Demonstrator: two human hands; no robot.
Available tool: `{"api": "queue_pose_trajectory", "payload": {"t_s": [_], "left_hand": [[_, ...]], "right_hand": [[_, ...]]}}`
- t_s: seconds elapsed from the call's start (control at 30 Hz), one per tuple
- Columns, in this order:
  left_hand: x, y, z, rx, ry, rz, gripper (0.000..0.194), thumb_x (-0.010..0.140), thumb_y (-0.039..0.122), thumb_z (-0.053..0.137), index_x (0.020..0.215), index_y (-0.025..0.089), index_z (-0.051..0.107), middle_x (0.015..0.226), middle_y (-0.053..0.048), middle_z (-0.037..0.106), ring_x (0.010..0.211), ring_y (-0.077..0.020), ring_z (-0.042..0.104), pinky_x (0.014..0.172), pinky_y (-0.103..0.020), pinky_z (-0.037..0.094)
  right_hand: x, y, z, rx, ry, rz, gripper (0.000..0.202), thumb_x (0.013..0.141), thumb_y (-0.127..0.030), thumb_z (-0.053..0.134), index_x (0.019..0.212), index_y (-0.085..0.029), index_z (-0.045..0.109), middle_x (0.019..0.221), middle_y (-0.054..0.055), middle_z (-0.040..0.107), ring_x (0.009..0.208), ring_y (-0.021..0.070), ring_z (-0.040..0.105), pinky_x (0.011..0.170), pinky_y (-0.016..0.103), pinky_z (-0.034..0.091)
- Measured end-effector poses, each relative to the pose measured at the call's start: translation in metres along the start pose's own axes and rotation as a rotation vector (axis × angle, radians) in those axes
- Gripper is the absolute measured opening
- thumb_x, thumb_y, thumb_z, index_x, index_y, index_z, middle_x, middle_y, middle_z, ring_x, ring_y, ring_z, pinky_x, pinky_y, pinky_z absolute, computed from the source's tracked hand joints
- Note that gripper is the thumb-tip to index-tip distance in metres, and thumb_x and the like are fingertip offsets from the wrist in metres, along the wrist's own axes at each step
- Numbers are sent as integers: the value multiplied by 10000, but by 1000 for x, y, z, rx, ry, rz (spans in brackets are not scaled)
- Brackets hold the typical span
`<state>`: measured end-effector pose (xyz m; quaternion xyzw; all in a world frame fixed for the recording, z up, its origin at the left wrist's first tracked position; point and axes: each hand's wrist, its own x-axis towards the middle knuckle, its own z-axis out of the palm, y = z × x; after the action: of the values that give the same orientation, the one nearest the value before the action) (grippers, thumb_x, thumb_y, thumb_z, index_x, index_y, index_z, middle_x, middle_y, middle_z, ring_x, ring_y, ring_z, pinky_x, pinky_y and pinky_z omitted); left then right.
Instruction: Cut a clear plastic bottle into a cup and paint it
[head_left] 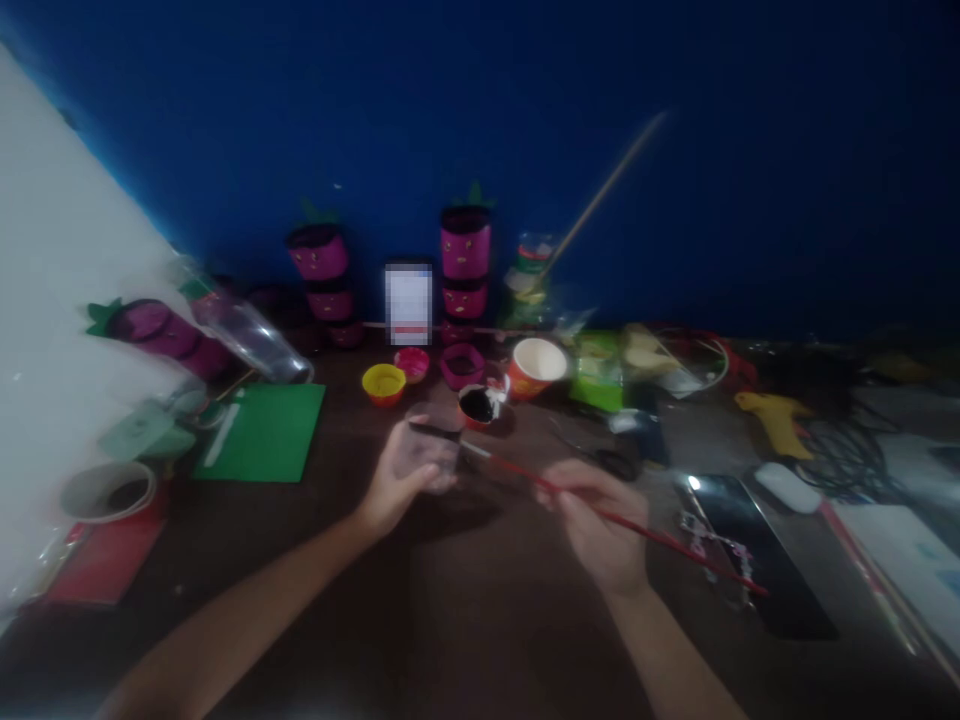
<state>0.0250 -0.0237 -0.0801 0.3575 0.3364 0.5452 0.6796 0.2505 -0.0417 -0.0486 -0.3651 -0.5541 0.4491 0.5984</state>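
Note:
My left hand (pixel 401 478) is wrapped round a small clear plastic cup (pixel 431 455) with a dark band near its top. Between the fingers of my right hand (pixel 600 515) is a thin red-handled paintbrush (pixel 622 522); its tip reaches the cup's right side near the dark band. Whether the bristles touch the plastic I cannot tell. Just behind stands a small pot of black paint (pixel 477 404), with something white on its rim. A yellow pot (pixel 384 383), a pink pot (pixel 412 364) and a purple ring-shaped piece (pixel 461 368) sit beyond it.
Purple figures with faces (pixel 465 245) stand along the blue wall. A paper cup (pixel 538 366) is behind the pots. Green card (pixel 262 435) and a clear bottle (pixel 251 330) lie left. On the right are a phone (pixel 765 560), a yellow glue gun (pixel 776 418) and cables (pixel 840 465).

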Motion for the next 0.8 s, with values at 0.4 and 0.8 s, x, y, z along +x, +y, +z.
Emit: {"api": "queue_pose_trajectory", "payload": {"t_s": [0.4,0.8], "left_hand": [[0,1,-2,-17,11,-9,626,686,321,737,1198,243,386,1015,-55,573,942,-209,601,733,-369,567],[1,0,-4,-33,-9,-15,620,693,370,720,1199,236,389,975,-52,576,915,-226,625,690,-347,569]], "right_hand": [[5,-2,-1,82,102,-9,35,729,-186,668,736,-195,701,719,36,631,578,124,572,492,242,460],[7,-4,2,78,170,30,39,709,-229,672,692,-197,688,687,37,612,552,131,566,466,251,453]]}}
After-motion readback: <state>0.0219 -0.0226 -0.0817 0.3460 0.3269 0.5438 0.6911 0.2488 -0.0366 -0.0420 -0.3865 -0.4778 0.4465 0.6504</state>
